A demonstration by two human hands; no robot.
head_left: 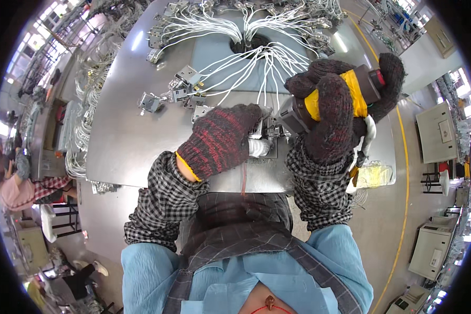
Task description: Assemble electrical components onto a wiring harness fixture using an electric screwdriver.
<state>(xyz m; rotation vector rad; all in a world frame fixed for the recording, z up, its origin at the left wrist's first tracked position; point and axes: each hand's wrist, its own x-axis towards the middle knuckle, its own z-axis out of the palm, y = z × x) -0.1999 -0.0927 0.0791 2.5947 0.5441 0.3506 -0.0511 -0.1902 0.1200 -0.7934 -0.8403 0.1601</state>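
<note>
Between the left hand (219, 140) and the right hand (334, 118), just off the left fingertips, sits the small metal part (271, 127), and this is where all the action is! From the head view, the right hand is wrapped around a dark power tool (358, 94) banded in yellow, its blunt nose angled down-left, right beside that part. Touching or just short of it? Can't tell. The left hand curls palm-down, fingers bent toward the metal; whether they pinch it or merely steady it is hidden. Something white (259, 148) pokes out by its inner edge, perhaps a wrapped thumb.

And there's the danger, I'd say: those fingers are right next to the nose, so one slip of a bulky tool could catch them. Thick knit dulls the feel, too; a loose fibre might snag if anything spins. If that left hold is light, the part could twist or skid.

Look just beyond the left hand: white cables (240, 78) fan out, with metal fittings (180, 93) clustered at their ends. A stray cable sagging toward the tool could get nicked or tugged. Under it all, left of that hand, the smooth metal table (125, 141) looks likely to offer little grip should something slide.
</note>
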